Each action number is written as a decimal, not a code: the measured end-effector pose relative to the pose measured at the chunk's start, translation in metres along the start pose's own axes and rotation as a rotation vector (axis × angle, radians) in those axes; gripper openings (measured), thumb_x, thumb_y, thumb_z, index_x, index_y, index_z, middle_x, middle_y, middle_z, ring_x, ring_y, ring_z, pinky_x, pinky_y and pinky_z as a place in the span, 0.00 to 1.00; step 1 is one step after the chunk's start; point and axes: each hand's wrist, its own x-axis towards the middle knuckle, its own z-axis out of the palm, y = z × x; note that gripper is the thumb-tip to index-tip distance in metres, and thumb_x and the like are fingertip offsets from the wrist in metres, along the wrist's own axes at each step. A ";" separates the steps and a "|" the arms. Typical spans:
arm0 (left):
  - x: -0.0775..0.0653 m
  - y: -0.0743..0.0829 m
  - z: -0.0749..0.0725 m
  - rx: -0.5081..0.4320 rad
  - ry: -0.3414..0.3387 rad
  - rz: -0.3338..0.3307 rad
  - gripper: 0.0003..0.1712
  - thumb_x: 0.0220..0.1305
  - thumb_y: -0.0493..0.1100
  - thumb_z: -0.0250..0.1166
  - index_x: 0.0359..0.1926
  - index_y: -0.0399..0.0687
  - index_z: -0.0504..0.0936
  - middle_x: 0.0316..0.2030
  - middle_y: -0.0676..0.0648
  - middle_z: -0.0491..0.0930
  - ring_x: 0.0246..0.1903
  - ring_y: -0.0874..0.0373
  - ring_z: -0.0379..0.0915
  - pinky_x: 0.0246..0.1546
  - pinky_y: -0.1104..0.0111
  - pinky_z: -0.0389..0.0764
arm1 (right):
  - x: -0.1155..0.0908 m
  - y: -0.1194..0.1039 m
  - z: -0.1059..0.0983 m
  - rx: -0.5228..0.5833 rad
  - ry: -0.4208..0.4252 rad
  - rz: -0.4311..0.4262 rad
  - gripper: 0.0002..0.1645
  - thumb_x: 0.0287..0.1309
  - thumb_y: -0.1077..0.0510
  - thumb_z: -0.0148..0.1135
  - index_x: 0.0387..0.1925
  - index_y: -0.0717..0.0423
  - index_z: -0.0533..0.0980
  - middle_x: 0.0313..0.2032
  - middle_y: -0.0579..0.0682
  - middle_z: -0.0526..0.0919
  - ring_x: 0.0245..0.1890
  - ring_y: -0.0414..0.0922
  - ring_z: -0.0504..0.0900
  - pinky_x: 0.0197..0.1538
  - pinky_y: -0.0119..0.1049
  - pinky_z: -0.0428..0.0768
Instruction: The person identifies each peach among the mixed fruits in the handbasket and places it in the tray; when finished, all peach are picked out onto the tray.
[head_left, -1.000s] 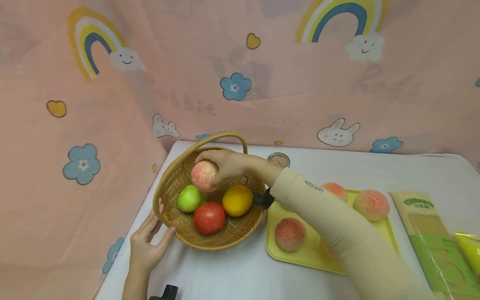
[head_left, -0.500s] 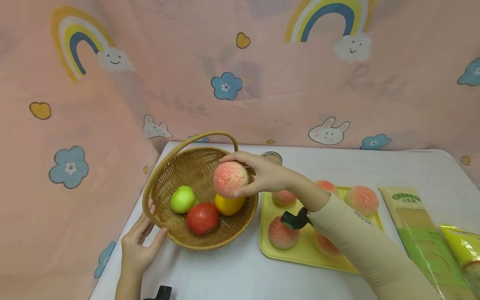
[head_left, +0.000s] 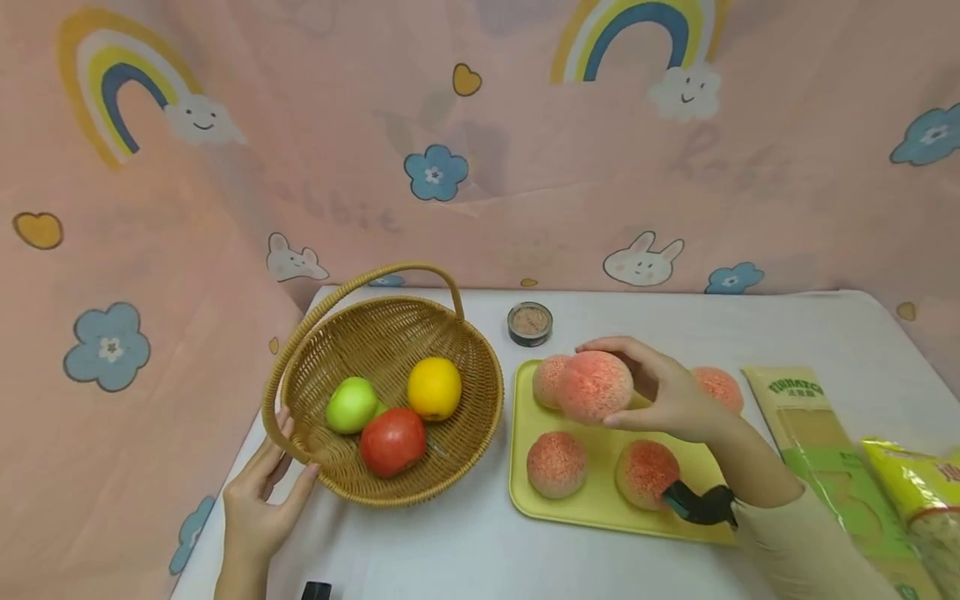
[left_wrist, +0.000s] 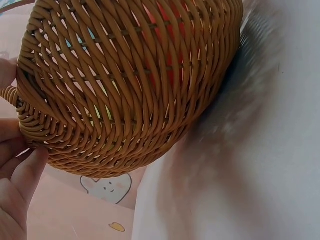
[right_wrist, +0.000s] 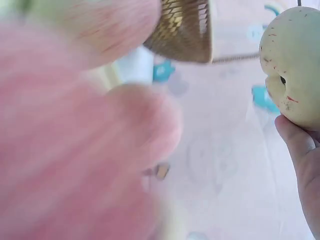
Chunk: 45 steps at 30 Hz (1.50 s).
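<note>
My right hand (head_left: 678, 404) holds a pink peach (head_left: 595, 388) between thumb and fingers, above the yellow tray (head_left: 570, 512). In the right wrist view that peach (right_wrist: 292, 55) shows its pale side and a small dark hollow. Several other peaches, such as one at the tray's front left (head_left: 557, 464), lie on the tray. At the left, my left hand (head_left: 258, 504) grips the rim of a wicker basket (head_left: 457, 454) near the handle's foot. Inside the basket are a green apple (head_left: 352, 406), a red fruit (head_left: 393, 442) and a yellow fruit (head_left: 435, 389).
A small round glass jar (head_left: 530, 323) stands behind the tray. To the tray's right lie a green and tan noodle packet (head_left: 832, 454) and a yellow snack bag (head_left: 915, 492). Pink printed cloth (head_left: 525, 167) hangs behind and left of the white table.
My right hand has carried the peach out of the basket, rightward to over the tray. The left hand keeps its grip on the basket rim. The head view has shifted slightly.
</note>
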 end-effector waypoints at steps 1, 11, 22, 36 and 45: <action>0.000 0.000 0.000 0.002 0.002 -0.002 0.35 0.42 0.19 0.68 0.56 0.20 0.70 0.60 0.26 0.67 0.63 0.59 0.66 0.53 0.76 0.76 | -0.010 0.002 -0.002 0.000 0.018 0.014 0.44 0.43 0.76 0.67 0.64 0.65 0.60 0.60 0.46 0.71 0.59 0.37 0.72 0.59 0.25 0.77; 0.002 0.002 0.002 0.001 0.020 0.008 0.34 0.40 0.17 0.66 0.54 0.17 0.70 0.62 0.35 0.69 0.62 0.62 0.67 0.52 0.75 0.75 | -0.097 0.020 -0.012 0.089 0.229 0.008 0.46 0.39 0.86 0.59 0.64 0.75 0.55 0.62 0.49 0.68 0.61 0.34 0.69 0.60 0.18 0.73; 0.001 -0.002 0.002 -0.016 0.022 -0.001 0.34 0.40 0.16 0.65 0.55 0.17 0.69 0.62 0.34 0.68 0.62 0.61 0.67 0.52 0.75 0.75 | -0.149 0.036 -0.011 -0.034 0.445 0.223 0.46 0.41 0.84 0.61 0.64 0.68 0.57 0.59 0.41 0.69 0.57 0.28 0.68 0.55 0.10 0.71; -0.001 0.000 0.003 -0.007 0.033 -0.027 0.35 0.39 0.16 0.65 0.54 0.18 0.70 0.62 0.35 0.69 0.62 0.62 0.68 0.52 0.76 0.75 | -0.173 0.056 -0.017 -0.250 0.342 0.486 0.45 0.47 0.68 0.69 0.64 0.62 0.56 0.56 0.29 0.63 0.52 0.18 0.64 0.48 0.07 0.65; 0.002 0.003 0.004 -0.028 0.034 -0.017 0.34 0.39 0.14 0.62 0.54 0.16 0.69 0.62 0.33 0.68 0.62 0.62 0.68 0.53 0.75 0.75 | -0.180 0.056 -0.021 -0.178 0.256 0.505 0.43 0.54 0.67 0.64 0.67 0.57 0.54 0.57 0.24 0.62 0.56 0.13 0.58 0.51 0.05 0.58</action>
